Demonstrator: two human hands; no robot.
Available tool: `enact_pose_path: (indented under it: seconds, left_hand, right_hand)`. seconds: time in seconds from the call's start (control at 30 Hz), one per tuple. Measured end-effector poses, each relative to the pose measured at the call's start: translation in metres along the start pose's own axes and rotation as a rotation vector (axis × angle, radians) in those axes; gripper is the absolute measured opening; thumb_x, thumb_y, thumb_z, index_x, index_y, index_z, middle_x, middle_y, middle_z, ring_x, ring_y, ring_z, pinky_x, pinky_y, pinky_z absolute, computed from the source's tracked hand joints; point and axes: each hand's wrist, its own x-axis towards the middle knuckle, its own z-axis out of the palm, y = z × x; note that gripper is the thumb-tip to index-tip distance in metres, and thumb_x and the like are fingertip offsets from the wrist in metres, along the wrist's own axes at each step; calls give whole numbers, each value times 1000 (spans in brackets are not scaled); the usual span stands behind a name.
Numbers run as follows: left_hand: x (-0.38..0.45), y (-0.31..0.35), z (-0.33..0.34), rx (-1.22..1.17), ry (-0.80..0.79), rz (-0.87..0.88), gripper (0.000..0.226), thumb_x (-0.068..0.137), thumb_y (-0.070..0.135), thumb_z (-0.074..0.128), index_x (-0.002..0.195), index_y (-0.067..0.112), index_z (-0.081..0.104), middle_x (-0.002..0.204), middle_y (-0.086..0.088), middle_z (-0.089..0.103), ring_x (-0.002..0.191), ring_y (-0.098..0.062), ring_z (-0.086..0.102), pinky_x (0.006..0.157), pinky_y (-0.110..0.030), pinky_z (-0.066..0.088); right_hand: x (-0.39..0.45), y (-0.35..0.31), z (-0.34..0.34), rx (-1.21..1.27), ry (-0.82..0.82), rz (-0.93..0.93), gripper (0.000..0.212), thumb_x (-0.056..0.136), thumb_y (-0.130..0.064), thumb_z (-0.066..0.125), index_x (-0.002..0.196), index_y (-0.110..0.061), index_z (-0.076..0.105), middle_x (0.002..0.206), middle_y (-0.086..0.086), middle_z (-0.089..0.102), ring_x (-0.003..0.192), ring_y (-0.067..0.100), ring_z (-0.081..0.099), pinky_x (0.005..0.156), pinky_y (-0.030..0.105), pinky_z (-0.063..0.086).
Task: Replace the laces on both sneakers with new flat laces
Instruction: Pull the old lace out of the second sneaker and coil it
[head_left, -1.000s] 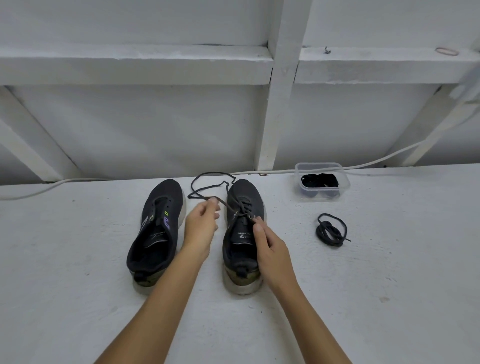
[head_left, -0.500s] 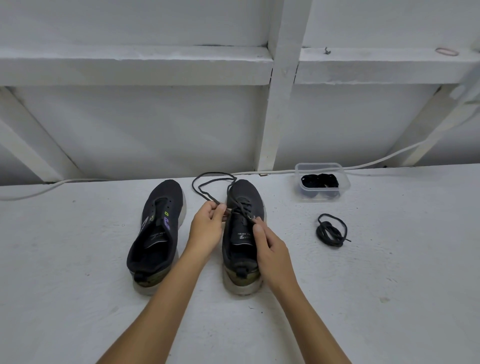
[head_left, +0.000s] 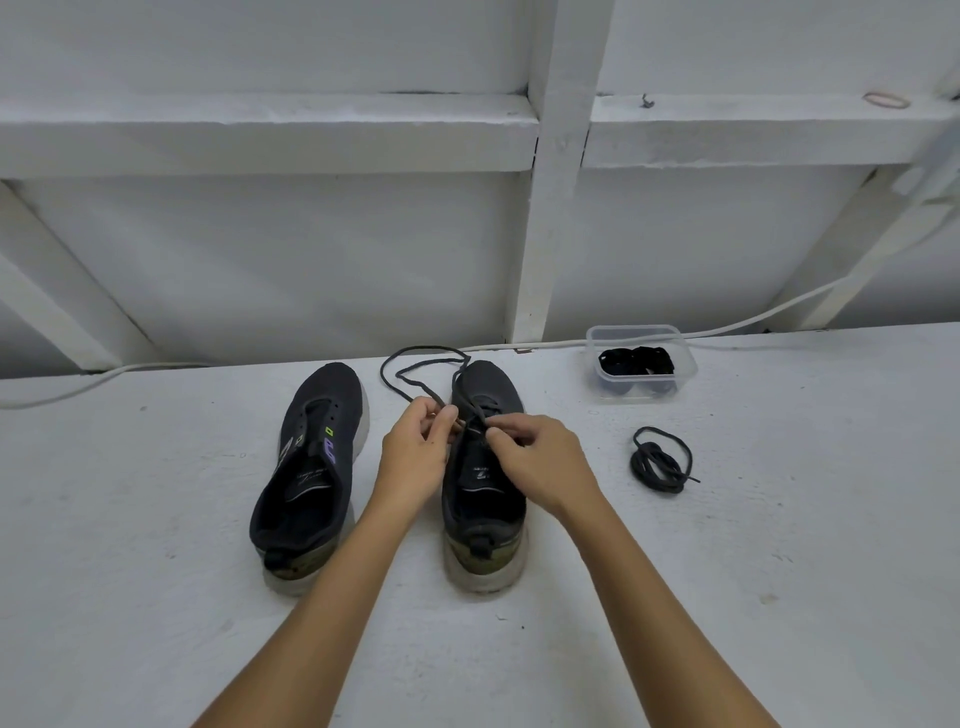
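Two dark sneakers stand side by side on the white surface, toes pointing away. The left sneaker (head_left: 311, 457) has bare eyelets and no lace. The right sneaker (head_left: 485, 483) still carries a dark lace (head_left: 415, 384) whose loose end loops past its toe. My left hand (head_left: 415, 457) pinches that lace at the sneaker's left side. My right hand (head_left: 540, 460) pinches the lace over the eyelets in the middle of the shoe. My fingers hide the crossings under them.
A bundled dark lace (head_left: 660, 460) lies on the surface to the right. A clear plastic tub (head_left: 641, 364) with black laces inside stands at the back right. A white cable (head_left: 779, 312) runs along the wall's foot.
My right hand has moved from the sneaker's right edge up over its eyelets and now pinches the lace. My left hand has shifted slightly toward the shoe, and the loose loop has drawn in.
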Motion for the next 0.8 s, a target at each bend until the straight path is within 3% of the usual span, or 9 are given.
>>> enact_pose_path:
  seconds: [0.17, 0.23, 0.37, 0.53, 0.63, 0.73, 0.8]
  left_hand:
    - [-2, 5, -2, 8, 12, 12, 21, 99, 34, 58, 81, 23, 56, 75, 14, 72, 69, 4, 65, 58, -6, 41]
    - [-2, 4, -2, 23, 18, 13, 21, 98, 36, 59, 81, 24, 56, 73, 12, 71, 65, 3, 62, 58, -8, 41]
    - [-4, 3, -2, 29, -52, -12, 20, 98, 40, 60, 85, 25, 64, 80, 10, 69, 76, -3, 63, 68, -19, 46]
    - [-5, 2, -5, 3, -102, -18, 24, 97, 39, 62, 79, 25, 68, 72, 10, 66, 67, -8, 55, 65, -25, 44]
    - [-7, 0, -5, -4, -68, -41, 28, 98, 37, 60, 72, 28, 62, 61, 14, 60, 58, -6, 50, 59, -22, 39]
    - [-6, 0, -4, -105, 36, -107, 20, 102, 34, 53, 91, 20, 61, 78, 13, 74, 73, -3, 68, 68, -20, 45]
    - [-6, -1, -3, -171, 89, -171, 18, 103, 35, 52, 102, 19, 58, 83, 13, 75, 81, -5, 71, 73, -23, 47]
  right_hand:
    - [20, -20, 5, -238, -43, 79, 15, 90, -32, 68, 99, -31, 80, 101, -7, 76, 99, 15, 68, 91, 33, 56]
    - [21, -24, 11, -306, -43, 80, 16, 94, -31, 65, 102, -29, 78, 110, 0, 74, 107, 23, 64, 95, 38, 55]
    - [22, -24, 22, -330, -48, 93, 19, 101, -27, 56, 112, -20, 69, 127, 11, 59, 120, 35, 53, 100, 40, 50]
    - [22, -25, 30, -312, -1, 121, 13, 102, -27, 55, 104, -20, 66, 127, 11, 55, 121, 35, 49, 87, 35, 42]
    - [20, -23, 33, -248, 40, 110, 16, 101, -31, 58, 101, -22, 70, 121, 8, 61, 117, 33, 53, 89, 35, 47]
    - [19, -17, 26, -136, 74, 54, 17, 100, -32, 59, 100, -24, 73, 105, -2, 72, 102, 21, 64, 92, 36, 53]
    - [20, -11, 15, 42, 102, 80, 14, 99, -30, 58, 99, -26, 71, 96, -8, 72, 90, 11, 68, 83, 31, 56]
